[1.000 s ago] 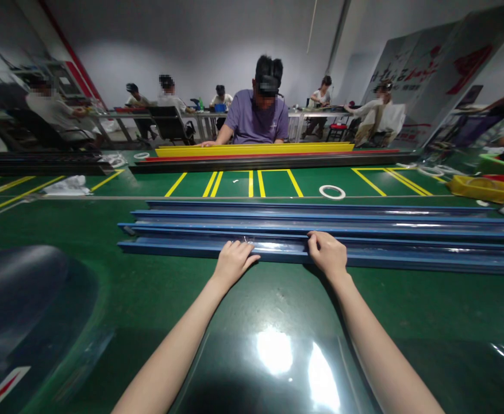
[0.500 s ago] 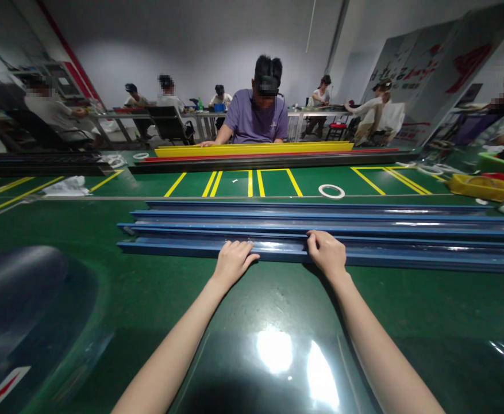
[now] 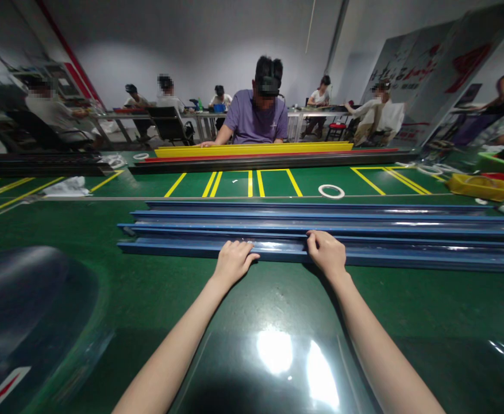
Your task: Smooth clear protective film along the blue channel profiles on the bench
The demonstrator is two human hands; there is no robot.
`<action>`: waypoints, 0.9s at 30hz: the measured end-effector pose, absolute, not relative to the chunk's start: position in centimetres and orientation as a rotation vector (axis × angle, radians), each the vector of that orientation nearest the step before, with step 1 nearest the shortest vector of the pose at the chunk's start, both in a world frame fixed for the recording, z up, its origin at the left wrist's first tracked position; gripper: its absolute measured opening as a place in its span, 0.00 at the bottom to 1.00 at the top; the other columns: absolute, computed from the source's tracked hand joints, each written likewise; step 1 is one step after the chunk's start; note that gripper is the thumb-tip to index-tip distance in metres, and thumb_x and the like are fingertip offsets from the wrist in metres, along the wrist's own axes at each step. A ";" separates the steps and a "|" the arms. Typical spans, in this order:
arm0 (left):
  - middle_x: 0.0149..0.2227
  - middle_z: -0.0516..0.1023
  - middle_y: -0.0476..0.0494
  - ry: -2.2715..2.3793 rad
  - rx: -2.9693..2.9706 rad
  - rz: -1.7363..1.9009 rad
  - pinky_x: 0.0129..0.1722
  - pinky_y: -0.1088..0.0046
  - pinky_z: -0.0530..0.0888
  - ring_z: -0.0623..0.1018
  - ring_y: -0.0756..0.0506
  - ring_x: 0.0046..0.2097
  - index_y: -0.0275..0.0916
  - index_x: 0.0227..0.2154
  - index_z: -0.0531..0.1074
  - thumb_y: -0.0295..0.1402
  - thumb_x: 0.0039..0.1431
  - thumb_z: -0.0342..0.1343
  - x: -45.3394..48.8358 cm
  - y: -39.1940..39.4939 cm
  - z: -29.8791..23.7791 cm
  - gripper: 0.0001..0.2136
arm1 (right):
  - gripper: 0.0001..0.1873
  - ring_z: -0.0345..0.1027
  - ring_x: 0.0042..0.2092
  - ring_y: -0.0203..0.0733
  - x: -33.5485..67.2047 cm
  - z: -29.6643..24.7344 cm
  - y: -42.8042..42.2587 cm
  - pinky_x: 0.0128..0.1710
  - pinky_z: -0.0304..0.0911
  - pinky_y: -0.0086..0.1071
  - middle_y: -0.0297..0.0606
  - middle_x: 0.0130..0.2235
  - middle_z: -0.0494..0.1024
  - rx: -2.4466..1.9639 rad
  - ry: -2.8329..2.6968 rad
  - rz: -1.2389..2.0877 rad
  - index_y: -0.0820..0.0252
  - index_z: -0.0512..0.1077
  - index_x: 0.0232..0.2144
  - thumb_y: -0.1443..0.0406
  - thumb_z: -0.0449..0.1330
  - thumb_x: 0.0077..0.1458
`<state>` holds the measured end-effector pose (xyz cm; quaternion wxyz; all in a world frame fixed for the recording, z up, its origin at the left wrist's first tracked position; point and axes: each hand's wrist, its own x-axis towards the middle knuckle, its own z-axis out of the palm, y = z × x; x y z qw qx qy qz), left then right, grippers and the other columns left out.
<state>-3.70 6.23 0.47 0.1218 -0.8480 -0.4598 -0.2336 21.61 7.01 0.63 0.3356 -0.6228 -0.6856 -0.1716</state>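
Note:
Several long blue channel profiles (image 3: 200, 216) lie side by side across the green table. My left hand (image 3: 233, 261) is closed over the front wall of the nearest blue channel (image 3: 169, 250), its fingertips inside and its thumb pointing right along the edge. A short way to the right, my right hand (image 3: 328, 253) grips the same channel, with fingers curled into it and partly hidden. The channel rests flat on the table, and its right end runs out of view.
Across the table a person in a purple shirt (image 3: 256, 118) sits behind yellow (image 3: 252, 150) and black channels (image 3: 277, 163). A white ring (image 3: 331, 191) lies on the yellow-marked surface. Yellow bin (image 3: 480, 187) at right; glossy dark curved sheet (image 3: 31, 310) at left.
My hands and the blue channels show no visible movement. In the background at far right, a person has shifted slightly.

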 end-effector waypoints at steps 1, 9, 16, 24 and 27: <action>0.30 0.76 0.45 -1.347 -2.474 -0.683 0.31 0.69 0.59 0.71 0.46 0.32 0.39 0.34 0.70 0.41 0.59 0.45 -3.7 6.2 0.5 0.13 | 0.14 0.70 0.35 0.36 21.6 0.6 7.0 0.30 0.58 0.26 0.35 0.33 0.78 -1.621 -1.789 -0.451 0.59 0.74 0.29 0.66 0.47 0.52; 0.30 0.76 0.45 -1.383 -2.459 -0.691 0.32 0.69 0.60 0.71 0.46 0.33 0.38 0.34 0.70 0.42 0.58 0.46 -3.6 6.1 0.6 0.13 | 0.14 0.70 0.35 0.37 21.6 0.5 7.0 0.30 0.58 0.26 0.35 0.33 0.78 -1.612 -1.791 -0.459 0.59 0.74 0.29 0.66 0.48 0.52; 0.33 0.76 0.43 -1.448 -2.404 -0.740 0.34 0.68 0.62 0.72 0.44 0.34 0.37 0.36 0.70 0.43 0.56 0.48 -3.4 6.0 0.3 0.15 | 0.14 0.71 0.35 0.36 21.6 0.6 7.0 0.30 0.59 0.26 0.35 0.33 0.78 -1.623 -1.785 -0.468 0.60 0.74 0.29 0.67 0.48 0.52; 0.30 0.74 0.41 -1.436 -2.299 -0.698 0.33 0.68 0.61 0.70 0.44 0.34 0.36 0.33 0.72 0.48 0.55 0.46 -3.9 6.0 0.3 0.20 | 0.14 0.71 0.36 0.36 21.6 0.5 7.0 0.31 0.58 0.26 0.35 0.33 0.78 -1.647 -1.789 -0.444 0.60 0.74 0.30 0.66 0.47 0.53; 0.29 0.74 0.41 -1.397 -2.279 -0.681 0.32 0.68 0.61 0.70 0.44 0.34 0.36 0.32 0.72 0.49 0.55 0.45 -4.1 6.0 0.2 0.21 | 0.15 0.71 0.36 0.36 21.6 0.5 7.0 0.31 0.59 0.26 0.35 0.34 0.78 -1.648 -1.792 -0.436 0.60 0.74 0.30 0.66 0.47 0.53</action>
